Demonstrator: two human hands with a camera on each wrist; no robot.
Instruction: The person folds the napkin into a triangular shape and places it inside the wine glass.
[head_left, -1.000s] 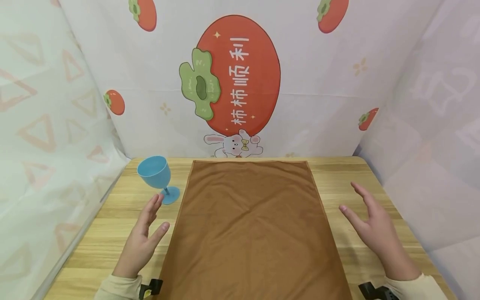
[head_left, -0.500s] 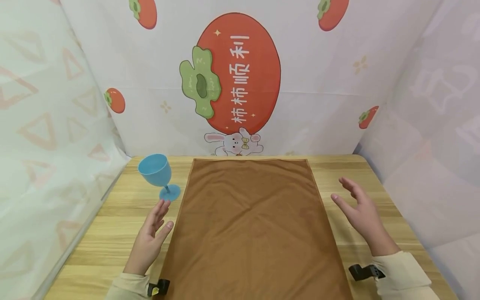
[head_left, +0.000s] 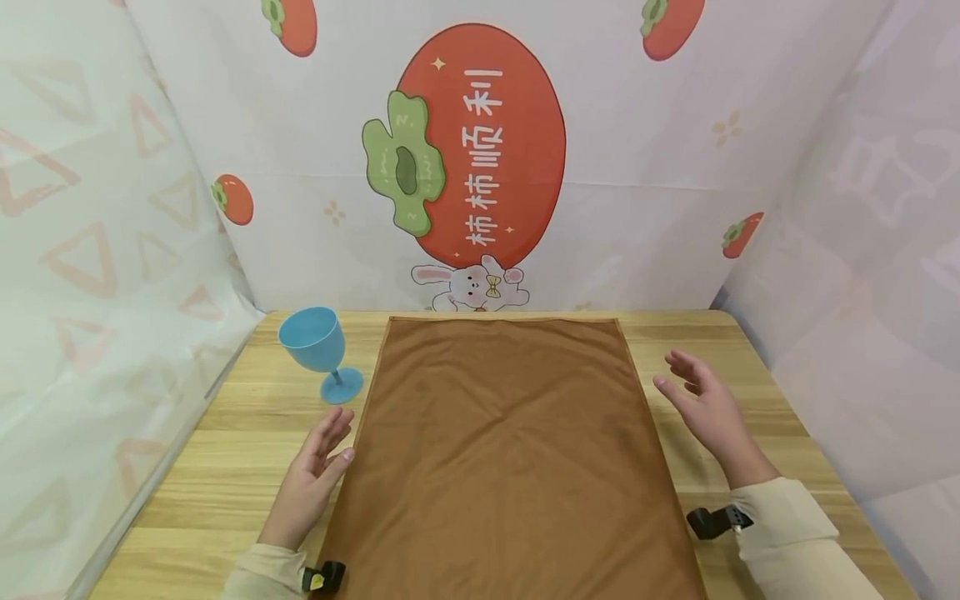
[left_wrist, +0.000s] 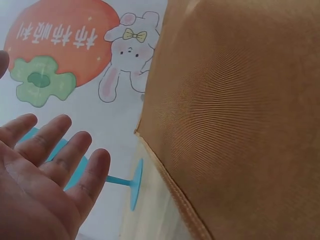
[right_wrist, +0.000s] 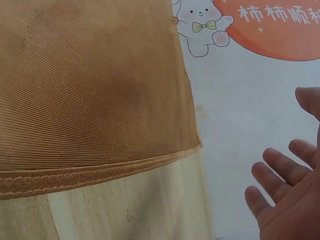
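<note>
A brown cloth (head_left: 498,450) lies spread down the middle of the wooden table, with slight creases and a stitched hem. Left of it stands a blue plastic goblet (head_left: 313,340), upright on its round foot. My left hand (head_left: 311,475) is just on the near side of the goblet's foot, by the cloth's left edge, fingers extended and holding nothing. In the left wrist view those fingers partly cover the goblet (left_wrist: 131,182). Past the cloth's right edge, my right hand (head_left: 708,417) hovers over the wood, fingers relaxed and nothing in them.
Bare wooden table (head_left: 697,342) shows on both sides of the cloth. A white backdrop (head_left: 630,250) printed with persimmons and a rabbit rises behind the table, and pale sheets (head_left: 862,292) hang at left and right. Each wrist wears a small black camera (head_left: 716,522).
My right hand has moved left toward the cloth. My left hand has drawn slightly back and right, away from the goblet's foot. Goblet and cloth have stayed put.
</note>
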